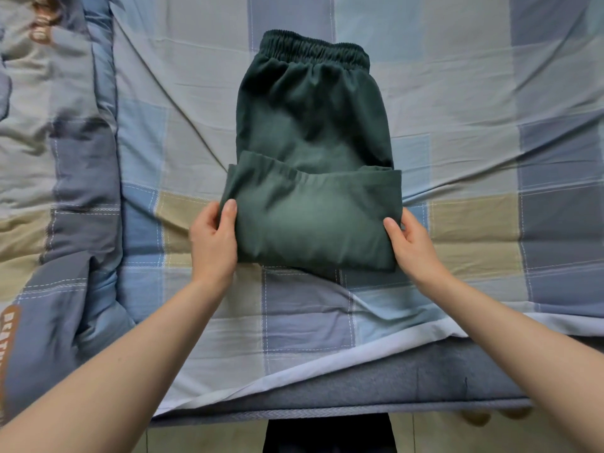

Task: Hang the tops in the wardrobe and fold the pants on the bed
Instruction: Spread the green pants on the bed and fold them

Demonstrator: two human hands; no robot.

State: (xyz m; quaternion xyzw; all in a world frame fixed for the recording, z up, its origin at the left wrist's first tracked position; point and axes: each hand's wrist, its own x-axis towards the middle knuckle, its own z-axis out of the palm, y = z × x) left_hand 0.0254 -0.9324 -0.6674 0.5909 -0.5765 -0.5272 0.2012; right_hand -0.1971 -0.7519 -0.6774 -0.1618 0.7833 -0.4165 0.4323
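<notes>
Dark green pants (310, 132) lie on the bed, elastic waistband at the far end. The leg end is doubled back over the near part into a thick fold. My left hand (214, 240) grips the fold's left edge, thumb on top and fingers underneath. At the fold's right edge my right hand (413, 243) pinches the cloth the same way. No tops and no wardrobe are in view.
The checked blue, grey and beige bedsheet (457, 125) covers the bed. A bunched quilt (65, 191) in the same pattern lies along the left. The grey mattress edge (392, 380) runs across the bottom, with tiled floor (457, 433) below it.
</notes>
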